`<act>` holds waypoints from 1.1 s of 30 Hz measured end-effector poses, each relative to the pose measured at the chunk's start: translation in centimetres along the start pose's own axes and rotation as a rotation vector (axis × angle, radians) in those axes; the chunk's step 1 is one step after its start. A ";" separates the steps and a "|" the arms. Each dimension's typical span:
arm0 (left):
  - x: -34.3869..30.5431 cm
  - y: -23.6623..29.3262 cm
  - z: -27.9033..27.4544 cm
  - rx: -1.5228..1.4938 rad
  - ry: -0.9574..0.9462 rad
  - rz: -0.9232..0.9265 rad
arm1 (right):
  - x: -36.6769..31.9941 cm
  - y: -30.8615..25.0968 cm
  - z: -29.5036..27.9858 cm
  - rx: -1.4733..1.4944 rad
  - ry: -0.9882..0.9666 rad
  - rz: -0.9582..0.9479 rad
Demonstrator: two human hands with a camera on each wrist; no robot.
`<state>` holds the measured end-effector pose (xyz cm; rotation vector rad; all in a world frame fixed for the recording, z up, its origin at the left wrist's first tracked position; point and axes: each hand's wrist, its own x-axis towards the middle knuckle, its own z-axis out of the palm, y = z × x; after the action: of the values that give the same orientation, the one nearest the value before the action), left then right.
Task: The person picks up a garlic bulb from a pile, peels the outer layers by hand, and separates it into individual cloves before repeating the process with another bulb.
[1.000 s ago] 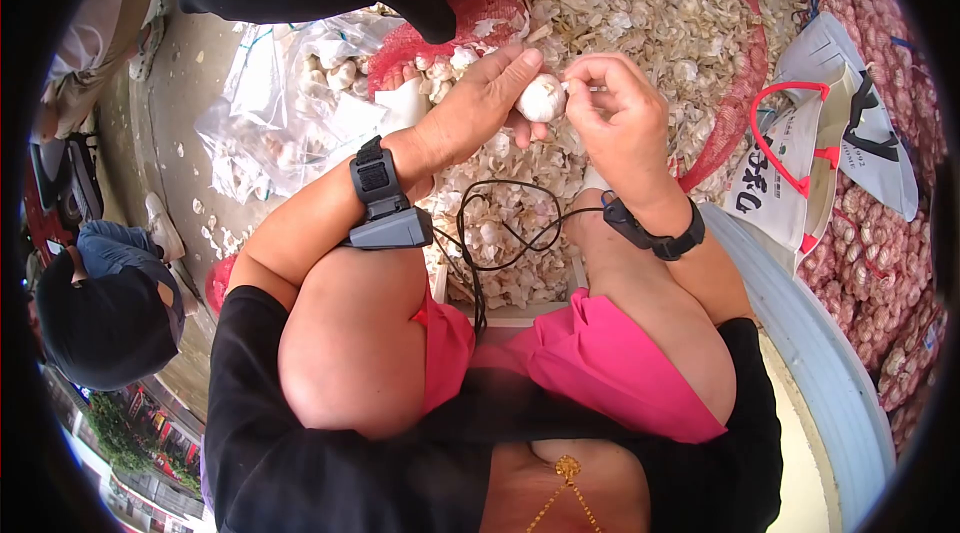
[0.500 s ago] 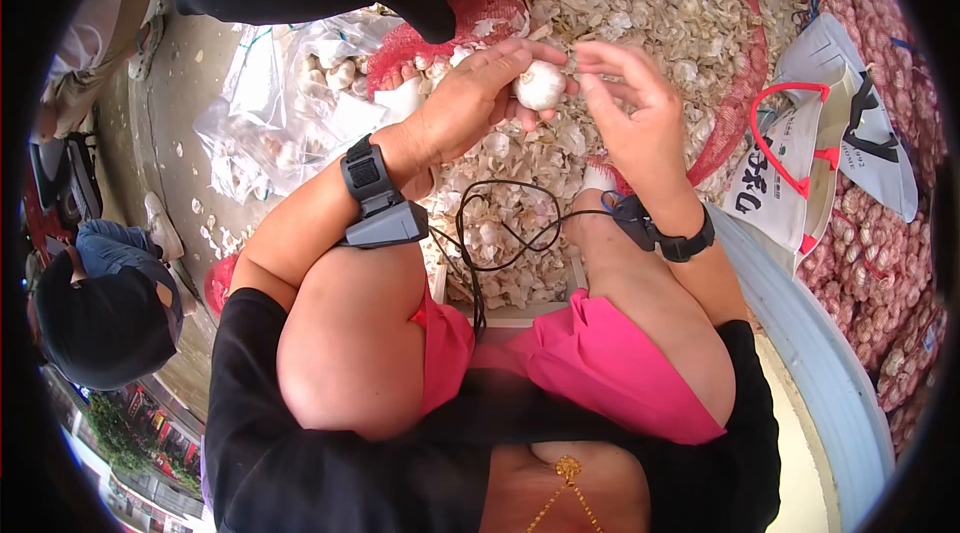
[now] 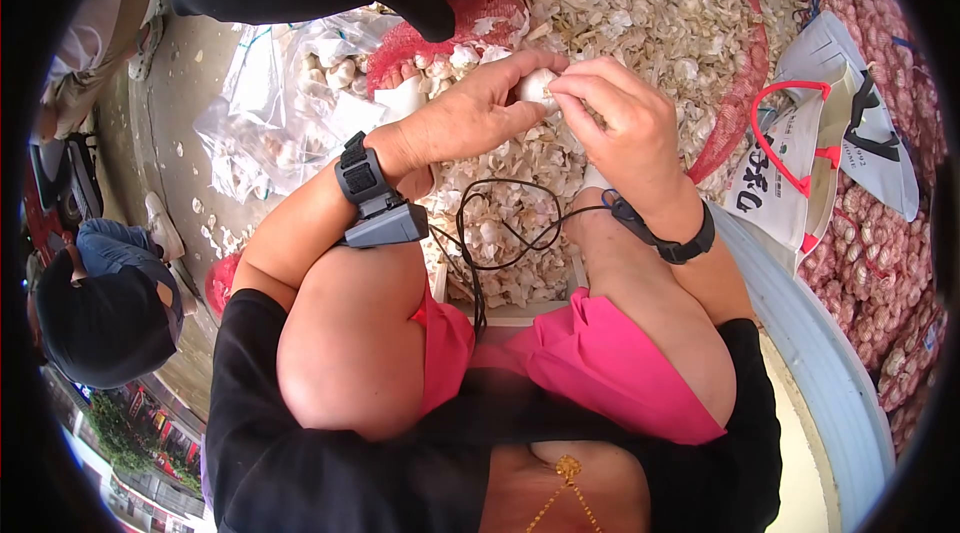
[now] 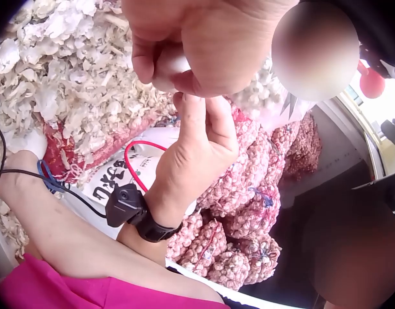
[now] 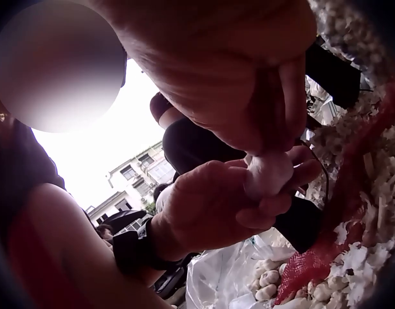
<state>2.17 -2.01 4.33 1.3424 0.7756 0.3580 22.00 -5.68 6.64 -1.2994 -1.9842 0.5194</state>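
A whitish garlic bulb [image 3: 537,85] is gripped by my left hand [image 3: 470,115], its thumb on the near side and fingers round the far side. The thumb and fingertips of my right hand [image 3: 630,123] pinch at the bulb's right end, where a small brownish spot shows. In the left wrist view the bulb [image 4: 172,63] is partly covered by the left fingers. Seen from the right wrist, the bulb [image 5: 268,177] sits between the left hand [image 5: 207,203] and the right fingertips above it. Both hands are over a heap of dry garlic skins [image 3: 500,243].
A red mesh sack [image 3: 745,123] holds more skins [image 3: 640,8] ahead. Clear plastic bags [image 3: 255,133] with garlic bulbs lie at the left. A white bag with red handles [image 3: 780,173] and red net sacks of garlic [image 3: 860,263] stand right. A black cable [image 3: 500,183] loops below the hands.
Half a second ago the right hand was apart from the bulb with its fingers spread. It has come back to pinch the bulb's end, while the left hand has turned and closed round it.
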 end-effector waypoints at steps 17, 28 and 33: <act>0.5 -0.4 0.3 -0.136 0.054 -0.054 | -1.0 0.7 1.3 0.069 0.006 0.156; 0.2 0.0 0.0 -0.067 -0.012 -0.015 | -1.0 0.6 1.2 0.293 0.003 0.409; 0.2 -0.3 0.0 -0.156 -0.018 -0.021 | -1.5 1.5 1.0 0.590 -0.018 0.731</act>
<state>2.28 -1.92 4.02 1.1887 0.7319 0.3815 22.61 -6.38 4.52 -1.5747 -1.1571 1.3397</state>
